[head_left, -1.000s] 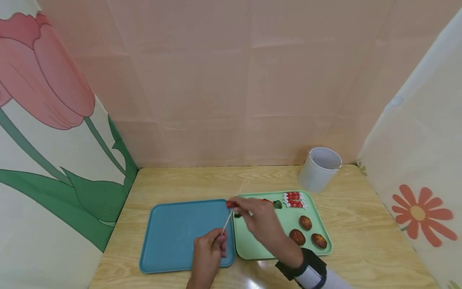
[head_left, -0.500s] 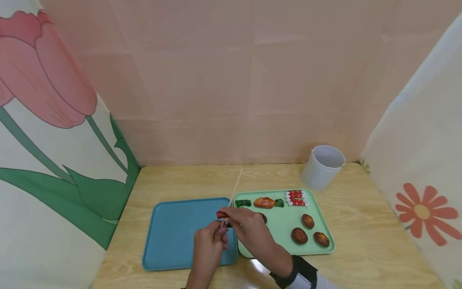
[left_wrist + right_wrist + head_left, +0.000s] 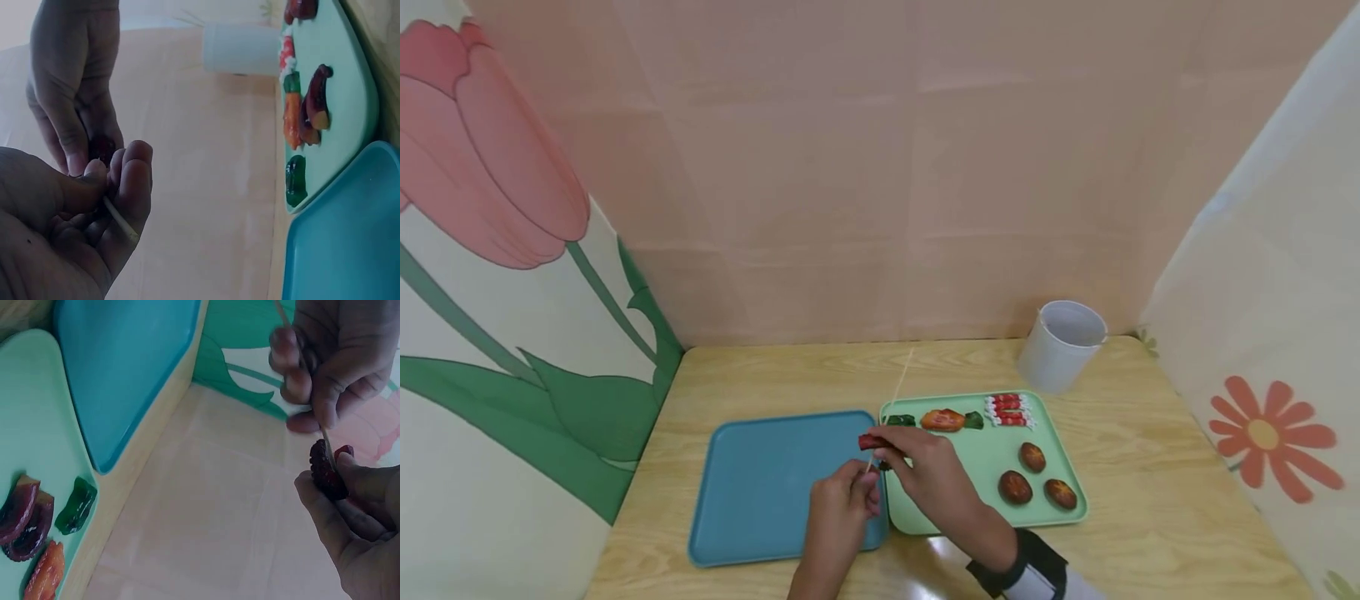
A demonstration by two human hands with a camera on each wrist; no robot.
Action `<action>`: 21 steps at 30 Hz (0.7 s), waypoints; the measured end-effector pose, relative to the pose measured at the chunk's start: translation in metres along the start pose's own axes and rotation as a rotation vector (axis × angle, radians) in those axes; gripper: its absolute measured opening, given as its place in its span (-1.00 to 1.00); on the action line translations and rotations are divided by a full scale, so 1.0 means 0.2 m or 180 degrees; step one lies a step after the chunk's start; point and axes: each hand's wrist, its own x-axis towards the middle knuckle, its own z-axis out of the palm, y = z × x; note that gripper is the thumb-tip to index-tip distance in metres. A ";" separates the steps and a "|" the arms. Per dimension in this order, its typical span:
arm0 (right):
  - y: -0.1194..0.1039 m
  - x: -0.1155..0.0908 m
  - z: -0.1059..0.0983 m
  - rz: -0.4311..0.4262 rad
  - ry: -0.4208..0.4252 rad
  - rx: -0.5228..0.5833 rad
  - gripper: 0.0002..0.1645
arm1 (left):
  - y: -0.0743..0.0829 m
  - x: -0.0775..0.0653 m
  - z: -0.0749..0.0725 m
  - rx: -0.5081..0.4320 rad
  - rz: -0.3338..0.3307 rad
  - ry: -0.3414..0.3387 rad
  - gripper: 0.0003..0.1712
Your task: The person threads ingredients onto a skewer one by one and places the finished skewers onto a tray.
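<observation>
My left hand (image 3: 838, 508) pinches the lower part of a thin wooden skewer (image 3: 902, 377), which slants up and away over the trays. Just above it, my right hand (image 3: 934, 477) pinches a dark red toy octopus tentacle (image 3: 871, 442) on the skewer. The right wrist view shows the bumpy suckers along the tentacle (image 3: 326, 472), with the skewer running against it and fingers covering part of it. In the left wrist view the skewer's blunt end (image 3: 122, 220) sticks out below my left fingers.
A blue tray (image 3: 760, 492) lies at the left, beside a green tray (image 3: 955, 521). On the green tray are brown mushroom caps (image 3: 1015, 488), red-and-white sticks (image 3: 1009, 410), an orange piece (image 3: 943, 420), green pieces (image 3: 901, 420) and purple tentacles (image 3: 28, 522). A white bucket (image 3: 1052, 358) stands behind.
My right hand has brought the tentacle down along the skewer, closer to my left hand. More of the skewer now shows above it. My left hand keeps its pinch.
</observation>
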 end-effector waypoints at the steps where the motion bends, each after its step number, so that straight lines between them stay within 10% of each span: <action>1: 0.00 0.00 0.00 0.0047 -0.0017 0.0017 -0.65 | 0.00 0.00 0.00 0.0000 -0.0025 -0.0015 -0.86; 9: 0.04 -0.01 0.00 0.0147 -0.0093 0.0198 -0.68 | -0.02 -0.01 -0.02 -0.0040 -0.0115 -0.0117 -0.89; 13: 0.12 -0.01 -0.05 0.0662 -0.0135 0.0548 -0.74 | -0.04 -0.01 -0.04 0.0038 -0.0174 0.0007 -0.85; 17: 0.28 -0.03 -0.08 0.1167 -0.0398 -0.0023 -0.81 | -0.05 -0.01 -0.07 0.0059 -0.0304 0.0147 -0.82; 21: 0.44 -0.12 -0.03 0.1025 -0.0926 -0.0766 -0.86 | -0.06 -0.02 -0.09 0.0131 -0.0287 0.0180 -0.83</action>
